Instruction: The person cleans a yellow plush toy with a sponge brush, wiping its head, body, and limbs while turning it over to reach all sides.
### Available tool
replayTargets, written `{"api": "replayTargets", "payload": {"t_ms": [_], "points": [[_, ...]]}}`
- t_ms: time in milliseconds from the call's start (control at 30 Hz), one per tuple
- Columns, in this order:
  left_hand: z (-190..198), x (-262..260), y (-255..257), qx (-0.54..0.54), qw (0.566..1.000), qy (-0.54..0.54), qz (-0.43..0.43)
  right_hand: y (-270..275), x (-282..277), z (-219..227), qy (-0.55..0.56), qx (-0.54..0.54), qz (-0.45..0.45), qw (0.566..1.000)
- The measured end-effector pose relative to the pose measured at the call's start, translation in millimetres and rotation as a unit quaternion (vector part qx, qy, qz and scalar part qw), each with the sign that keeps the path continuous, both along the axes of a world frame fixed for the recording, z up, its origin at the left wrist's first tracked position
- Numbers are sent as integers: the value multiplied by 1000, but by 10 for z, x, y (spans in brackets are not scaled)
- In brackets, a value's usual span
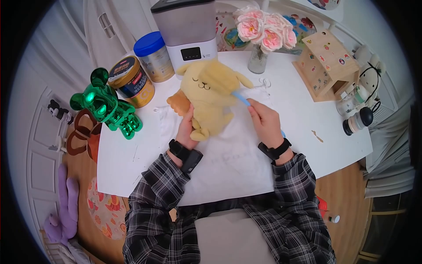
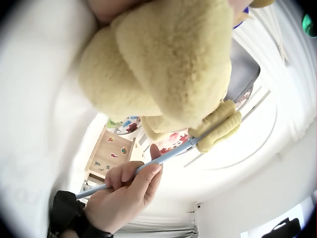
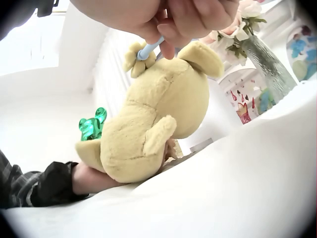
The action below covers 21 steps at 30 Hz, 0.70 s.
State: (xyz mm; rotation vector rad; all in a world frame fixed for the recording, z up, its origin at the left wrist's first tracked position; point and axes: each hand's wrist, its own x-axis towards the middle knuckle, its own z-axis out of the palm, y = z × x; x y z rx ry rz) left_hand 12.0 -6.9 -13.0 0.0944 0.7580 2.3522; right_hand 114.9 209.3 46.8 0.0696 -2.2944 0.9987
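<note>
A yellow plush dog (image 1: 206,101) with closed stitched eyes is held up over the table in the head view. My left hand (image 1: 188,127) grips it low on its side, below a scalloped orange-brown patch (image 1: 177,103). The right hand (image 1: 265,122) holds the light blue handle (image 1: 241,97) of a small duster. In the left wrist view the duster's soft yellow head (image 2: 218,128) shows clearly, while in the head view it is blurred across the dog's face. The right wrist view shows the duster head (image 3: 136,60) at the top of the dog's head.
A white drawstring cloth (image 1: 228,171) lies beneath the dog. To the left stand a shiny green bear figure (image 1: 107,108) and two cans; behind is a grey-and-white appliance (image 1: 187,35). Pink roses (image 1: 266,31) in a glass vase, a wooden house (image 1: 327,66) and bottles line the right.
</note>
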Motion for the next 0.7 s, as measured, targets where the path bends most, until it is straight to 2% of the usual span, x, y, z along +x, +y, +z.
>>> {"api": "replayTargets", "payload": {"t_ms": [133, 233, 333, 433, 567, 667, 700], "points": [[-69, -45, -50, -18, 1000, 9, 9, -17, -32, -102, 17, 89, 107, 990], [-47, -22, -20, -16, 1000, 12, -4, -28, -10, -30, 25, 58, 105, 992], [10, 9, 17, -24, 1000, 20, -5, 2, 30, 23, 78, -72, 72, 992], [41, 26, 23, -37, 999, 28, -16, 84, 121, 20, 76, -59, 81, 992], [105, 61, 26, -49, 997, 47, -24, 148, 185, 217, 238, 48, 111, 964], [71, 41, 25, -42, 998, 46, -26, 208, 239, 307, 280, 112, 38, 953], [72, 42, 28, -41, 998, 45, -23, 238, 203, 216, 304, 107, -3, 947]]}}
